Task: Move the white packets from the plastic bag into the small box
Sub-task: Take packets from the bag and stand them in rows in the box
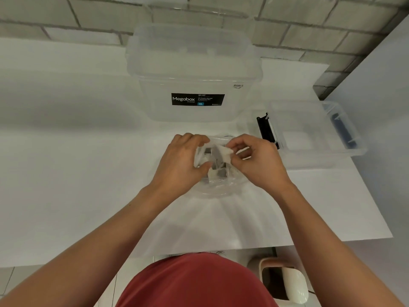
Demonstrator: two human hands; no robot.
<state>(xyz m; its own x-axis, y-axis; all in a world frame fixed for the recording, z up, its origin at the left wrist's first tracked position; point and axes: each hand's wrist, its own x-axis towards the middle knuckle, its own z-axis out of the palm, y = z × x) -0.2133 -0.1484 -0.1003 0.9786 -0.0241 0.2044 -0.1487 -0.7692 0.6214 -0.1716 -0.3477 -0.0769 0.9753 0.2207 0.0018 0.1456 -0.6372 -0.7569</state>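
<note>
The step in hand looks like drawing a packet out: the left hand (183,161) grips the mouth of the plastic bag (212,209), which lies from mid-table (66,151) to the front edge, while the right hand (257,161) pinches a white packet (224,152) at the opening; more lie inside. Next, I judge, comes a short carry rightward to the small box (321,161) by the right edge. The way between is bare; the large box (194,69) stands behind, at the back edge

bag (218,187) ctr on table (66,162) | big bin (194,69) behind | small box (314,138) R of bag
</note>
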